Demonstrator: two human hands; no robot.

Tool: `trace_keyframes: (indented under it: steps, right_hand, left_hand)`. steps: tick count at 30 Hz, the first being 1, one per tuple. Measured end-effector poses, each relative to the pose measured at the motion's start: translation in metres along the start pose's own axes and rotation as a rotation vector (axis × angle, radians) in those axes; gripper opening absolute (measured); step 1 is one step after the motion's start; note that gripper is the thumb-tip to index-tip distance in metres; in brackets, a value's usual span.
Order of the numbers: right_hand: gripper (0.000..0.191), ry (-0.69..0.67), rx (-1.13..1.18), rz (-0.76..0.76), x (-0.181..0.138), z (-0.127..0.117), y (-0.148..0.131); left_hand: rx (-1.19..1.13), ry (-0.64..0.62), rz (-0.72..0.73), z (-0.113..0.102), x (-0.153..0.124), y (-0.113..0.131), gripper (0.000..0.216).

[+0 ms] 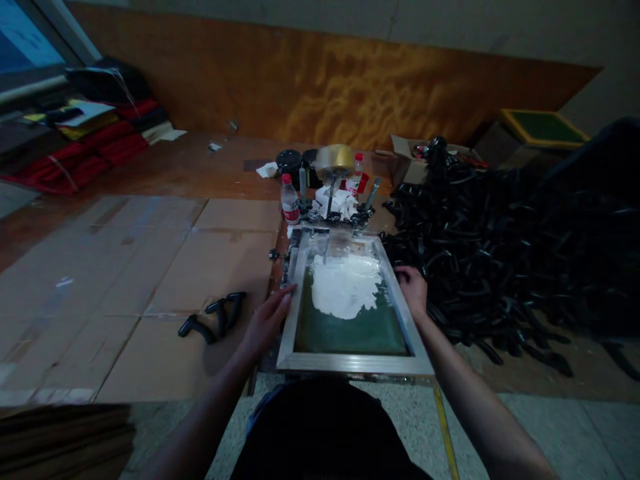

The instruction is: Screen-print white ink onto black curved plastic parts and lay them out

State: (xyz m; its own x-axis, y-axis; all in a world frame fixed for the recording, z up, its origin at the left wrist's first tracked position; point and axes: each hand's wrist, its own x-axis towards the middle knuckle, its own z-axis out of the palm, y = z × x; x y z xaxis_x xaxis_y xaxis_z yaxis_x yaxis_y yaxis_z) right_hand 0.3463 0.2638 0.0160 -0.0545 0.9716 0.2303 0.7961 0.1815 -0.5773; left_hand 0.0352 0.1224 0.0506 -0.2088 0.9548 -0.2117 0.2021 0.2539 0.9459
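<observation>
A metal-framed printing screen (295, 333) lies flat on the wooden table in front of me, its green mesh partly covered with white ink (345, 287). My left hand (267, 320) rests against the frame's left rail, fingers stretched along it. My right hand (413, 290) lies on the right rail with its fingers curled over the edge. A clamp with dark knobs (333, 213) holds the frame's far end.
A large heap of black plastic parts (500, 253) fills the right of the table. Three such parts (215, 317) lie on flattened cardboard (150, 280) at the left. A water bottle (289, 200), tape roll (335, 160) and small containers stand behind the screen. Red and black cloth (90, 147) is piled far left.
</observation>
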Motion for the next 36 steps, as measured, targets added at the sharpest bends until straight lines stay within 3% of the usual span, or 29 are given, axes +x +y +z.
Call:
trace_keyframes:
  steps: [2, 4, 6, 8, 11, 15, 17, 19, 23, 26, 28, 33, 36]
  right_hand:
    - [0.038, 0.068, -0.060, -0.083, 0.021, -0.002, -0.020]
    - [0.048, 0.022, -0.154, -0.258, 0.035, 0.006, -0.052]
    - [0.053, -0.135, -0.252, -0.400, 0.040, 0.020, -0.083]
    - [0.040, -0.319, -0.322, -0.438, 0.035, 0.034, -0.103]
    - [0.021, -0.494, -0.403, -0.477, 0.010, 0.045, -0.103]
    - [0.019, -0.640, -0.350, -0.832, -0.023, 0.031, -0.087]
    - [0.015, -0.716, -0.287, -0.927, -0.025, 0.022, -0.087]
    - [0.011, -0.713, -0.264, -0.887, -0.022, 0.019, -0.090]
    - [0.016, -0.525, -0.292, -0.805, -0.027, 0.026, -0.088]
    - [0.018, -0.556, -0.235, -0.872, -0.037, 0.031, -0.082]
    - [0.019, -0.568, -0.200, -0.818, -0.032, 0.031, -0.085]
    - [0.053, -0.374, -0.265, -0.495, 0.034, 0.018, -0.108]
    - [0.046, -0.193, -0.269, -0.357, 0.078, -0.010, -0.091]
  left_hand:
    - [0.010, -0.044, -0.059, 0.009, 0.001, -0.032, 0.076]
    - [0.087, -0.041, -0.077, 0.017, 0.006, -0.055, 0.079]
    - [0.171, -0.028, -0.086, 0.021, 0.011, -0.068, 0.075]
    - [0.192, -0.037, -0.108, 0.023, 0.014, -0.072, 0.072]
    - [0.168, -0.058, -0.120, 0.023, 0.016, -0.073, 0.070]
    - [0.183, -0.060, -0.123, 0.024, 0.016, -0.075, 0.068]
    - [0.193, -0.047, -0.115, 0.024, 0.016, -0.076, 0.067]
    - [0.175, -0.036, -0.111, 0.025, 0.016, -0.075, 0.068]
    - [0.091, -0.037, -0.127, 0.025, 0.014, -0.071, 0.071]
    - [0.046, -0.042, -0.144, 0.025, 0.012, -0.069, 0.072]
    - [0.034, -0.046, -0.153, 0.025, 0.012, -0.066, 0.073]
    - [-0.031, -0.054, -0.147, 0.014, 0.005, -0.033, 0.080]
    - [-0.083, 0.015, -0.129, 0.004, 0.001, 0.000, 0.069]
